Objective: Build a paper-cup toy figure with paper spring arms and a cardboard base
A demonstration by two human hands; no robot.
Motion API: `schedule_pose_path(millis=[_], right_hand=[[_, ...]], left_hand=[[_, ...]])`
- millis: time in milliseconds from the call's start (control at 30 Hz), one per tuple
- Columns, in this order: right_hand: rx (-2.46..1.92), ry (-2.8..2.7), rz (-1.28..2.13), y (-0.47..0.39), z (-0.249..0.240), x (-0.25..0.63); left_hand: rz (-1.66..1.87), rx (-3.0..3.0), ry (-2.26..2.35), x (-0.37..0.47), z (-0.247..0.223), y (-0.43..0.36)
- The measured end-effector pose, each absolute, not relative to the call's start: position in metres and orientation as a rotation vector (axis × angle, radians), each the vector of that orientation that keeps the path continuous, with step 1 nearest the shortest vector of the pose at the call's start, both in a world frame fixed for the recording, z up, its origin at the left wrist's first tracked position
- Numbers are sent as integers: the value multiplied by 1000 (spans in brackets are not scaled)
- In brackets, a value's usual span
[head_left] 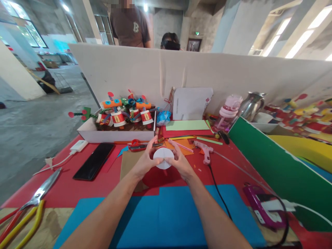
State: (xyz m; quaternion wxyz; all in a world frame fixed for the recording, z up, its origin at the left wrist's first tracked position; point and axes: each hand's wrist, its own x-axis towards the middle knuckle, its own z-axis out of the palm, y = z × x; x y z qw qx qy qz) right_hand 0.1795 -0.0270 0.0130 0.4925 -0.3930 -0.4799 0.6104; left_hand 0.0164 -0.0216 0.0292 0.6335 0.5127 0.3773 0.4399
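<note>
Both of my hands hold a paper cup (163,154) over the middle of the table, its white round end facing me and a little red showing at the edge. My left hand (149,157) grips its left side, with the thumb on the white face. On the right side my right hand (178,159) does the same, and the two thumb tips nearly meet. The cup's far side is hidden. Just beyond the hands lie a box cutter (140,148) and a pink stick (181,145). A pink glue gun (204,150) rests right of my right hand.
A white box (116,136) holds several cup figures. Left lie a black phone (94,162) and large shears (38,193). Blue sheets (155,214) cover the front. A green panel (275,166) and purple device (261,207) stand right. A white partition (129,69) rises behind; two people are beyond it.
</note>
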Motion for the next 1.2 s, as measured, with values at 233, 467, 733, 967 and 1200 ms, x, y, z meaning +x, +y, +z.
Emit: schedule_pose_path(millis=[233, 467, 733, 967, 1200], right_hand=[[-915, -1267, 1499, -28, 17, 185], [-878, -1347, 1459, -27, 16, 189], [-899, -1184, 990, -19, 21, 200], [-1022, -720, 435, -19, 41, 227], [-1051, -711, 496, -17, 38, 229]], left_hand=[[999, 1445, 929, 18, 35, -25], [1000, 1600, 962, 18, 38, -28], [1283, 1738, 1114, 9, 32, -21], [1074, 2538, 1244, 31, 12, -32], [794, 2947, 1142, 53, 2, -41]])
